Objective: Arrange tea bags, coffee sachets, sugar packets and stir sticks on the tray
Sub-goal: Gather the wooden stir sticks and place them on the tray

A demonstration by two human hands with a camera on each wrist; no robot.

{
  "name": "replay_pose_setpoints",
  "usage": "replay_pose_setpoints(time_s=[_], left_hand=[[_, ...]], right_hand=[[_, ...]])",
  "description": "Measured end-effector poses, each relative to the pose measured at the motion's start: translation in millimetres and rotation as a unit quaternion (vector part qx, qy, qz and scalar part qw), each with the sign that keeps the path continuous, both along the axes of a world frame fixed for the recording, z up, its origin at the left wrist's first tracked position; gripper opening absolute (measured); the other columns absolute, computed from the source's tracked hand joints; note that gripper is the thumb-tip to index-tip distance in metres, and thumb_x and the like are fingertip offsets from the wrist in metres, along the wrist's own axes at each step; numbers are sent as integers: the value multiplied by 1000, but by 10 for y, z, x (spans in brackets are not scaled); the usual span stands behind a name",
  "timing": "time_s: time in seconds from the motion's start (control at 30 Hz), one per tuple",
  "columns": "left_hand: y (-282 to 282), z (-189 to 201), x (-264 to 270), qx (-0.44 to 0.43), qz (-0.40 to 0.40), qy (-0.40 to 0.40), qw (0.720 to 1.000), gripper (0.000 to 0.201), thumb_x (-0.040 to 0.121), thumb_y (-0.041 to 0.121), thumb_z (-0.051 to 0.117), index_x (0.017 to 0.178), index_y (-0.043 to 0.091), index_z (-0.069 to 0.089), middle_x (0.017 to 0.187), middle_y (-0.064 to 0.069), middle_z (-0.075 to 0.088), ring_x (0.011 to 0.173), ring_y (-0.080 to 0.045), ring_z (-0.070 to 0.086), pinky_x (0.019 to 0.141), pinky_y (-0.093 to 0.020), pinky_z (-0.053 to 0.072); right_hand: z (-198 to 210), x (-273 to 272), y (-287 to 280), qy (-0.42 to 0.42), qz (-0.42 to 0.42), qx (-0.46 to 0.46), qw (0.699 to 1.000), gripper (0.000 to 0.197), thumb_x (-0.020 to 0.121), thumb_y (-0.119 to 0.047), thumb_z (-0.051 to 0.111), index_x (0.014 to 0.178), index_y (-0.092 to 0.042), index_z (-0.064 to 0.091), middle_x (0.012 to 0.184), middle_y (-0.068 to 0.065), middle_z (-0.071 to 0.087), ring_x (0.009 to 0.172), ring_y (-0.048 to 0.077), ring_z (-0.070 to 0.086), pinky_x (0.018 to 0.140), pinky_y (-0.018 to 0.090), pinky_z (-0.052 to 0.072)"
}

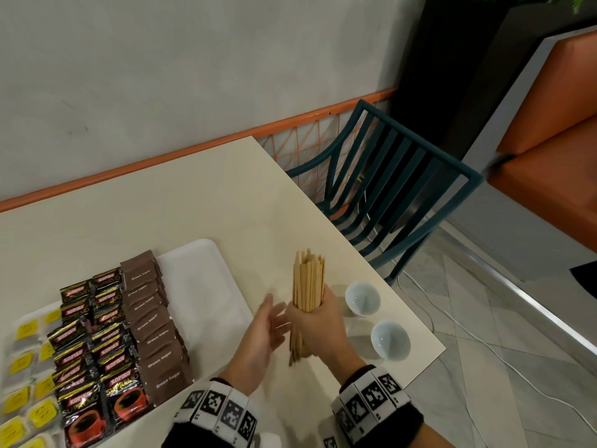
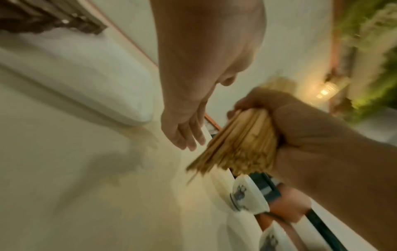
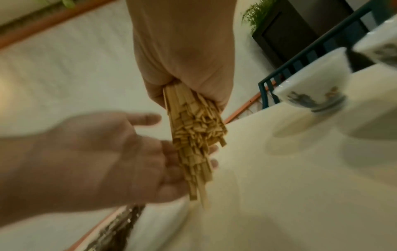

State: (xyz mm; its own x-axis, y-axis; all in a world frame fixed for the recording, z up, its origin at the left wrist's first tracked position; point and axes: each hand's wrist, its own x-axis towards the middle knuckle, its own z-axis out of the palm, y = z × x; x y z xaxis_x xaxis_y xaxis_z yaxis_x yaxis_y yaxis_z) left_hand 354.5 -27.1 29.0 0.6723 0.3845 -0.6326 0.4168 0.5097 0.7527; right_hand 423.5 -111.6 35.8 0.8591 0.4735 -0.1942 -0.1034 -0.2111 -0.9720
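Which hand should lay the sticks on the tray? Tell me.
Right hand: it already grips the bundle of wooden stir sticks beside the white plastic tray's bare end. The left hand is open, holding nothing.

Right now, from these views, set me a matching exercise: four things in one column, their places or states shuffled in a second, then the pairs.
Things:
1. stir sticks
2. left hand
3. brown sugar packets
4. white cups

Places or states:
A. overlapping in a column on the tray
B. open, fingers straight, beside the bundle
C. standing empty near the table's right edge
D. bunched upright in the right hand

Pairs: 1-D, 2-B, 3-A, 4-C
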Motion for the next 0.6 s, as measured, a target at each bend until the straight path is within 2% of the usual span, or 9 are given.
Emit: replay_pose_setpoints(time_s=[0.1,0.17,0.27,0.33,0.4,0.47,0.5,0.53,0.6], left_hand=[[119,-6,-40,-110,69,-18,991,61,94,51,30,116,3,60,89,-13,71,88,-26,65,103,-44,38],[129,60,-50,-178,81,-55,979,58,95,45,29,116,0,59,91,-18,72,88,-26,68,98,-42,45],[69,186,2,-209,71,-124,967,47,93,30,32,100,1,68,82,-17,73,77,-24,72,80,-38,52],[25,246,53,-209,53,-158,964,38,83,23,42,92,4,73,88,-13,72,83,-24,70,87,-37,48],[9,281,61,-189,24,-161,968,37,80,21,43,89,5,75,90,-13,69,87,-25,66,90,-37,44],[38,282,42,-137,11,-129,982,43,91,24,35,88,8,74,85,-10,71,81,-21,69,84,-35,47],[73,259,27,-92,2,-114,989,48,96,33,30,94,10,72,87,-8,74,83,-19,70,85,-35,48],[103,251,23,-32,-12,-115,993,52,96,44,28,104,13,68,96,-5,74,91,-17,69,93,-37,47],[155,243,-4,94,-36,-158,982,64,84,69,35,120,22,59,116,1,69,113,-15,60,107,-42,37]], right_hand=[[263,10,74,-36,-45,95,994,19,73,-8,68,81,-16,54,67,7,56,61,16,55,57,27,52],[398,-30,91,-57,-51,143,987,19,72,-11,70,85,-11,56,75,15,63,66,25,62,61,35,56],[407,-174,109,-78,-47,169,981,21,71,-13,73,88,-14,60,73,1,67,68,17,66,60,27,57],[349,-272,112,-102,-41,166,980,24,66,-25,73,86,-32,61,75,-6,66,70,11,66,61,24,55],[287,-289,105,-113,-36,163,979,26,66,-26,72,82,-41,59,76,-9,67,71,9,65,61,22,53],[230,-245,88,-106,-24,171,979,30,69,-16,74,84,-36,58,74,-13,67,69,6,65,60,19,52],[184,-224,74,-102,-17,170,980,31,70,-13,74,87,-33,58,73,-13,67,68,6,64,60,18,51],[149,-209,59,-97,-10,162,982,30,71,-13,74,88,-32,58,73,-11,67,66,6,64,59,19,50],[52,-208,15,-91,3,142,986,28,70,-20,72,88,-37,58,70,-8,65,60,7,61,55,22,49]])
